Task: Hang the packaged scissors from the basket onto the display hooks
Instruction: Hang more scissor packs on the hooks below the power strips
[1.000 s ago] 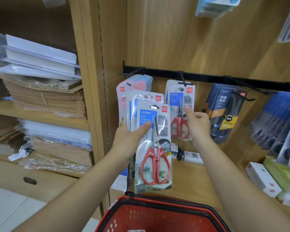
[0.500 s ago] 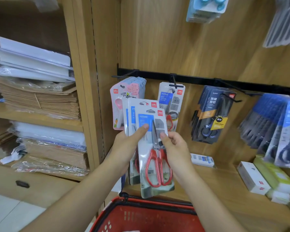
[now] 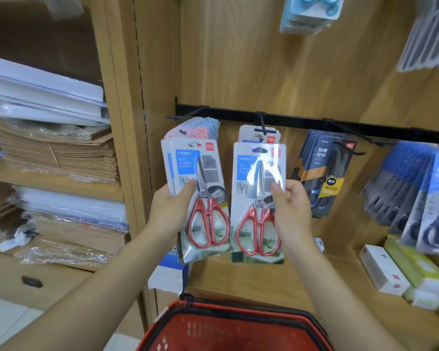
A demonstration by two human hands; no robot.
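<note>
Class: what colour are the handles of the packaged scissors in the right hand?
Red, clearest in the head view.

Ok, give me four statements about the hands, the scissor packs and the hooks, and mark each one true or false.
1. The right hand holds one pack of red-handled scissors. True.
2. The left hand is empty. False: it holds a stack of scissor packs.
3. The right hand's pack already hangs on the middle hook. False: it is held below the hook.
4. A red basket sits below the hands. True.
</note>
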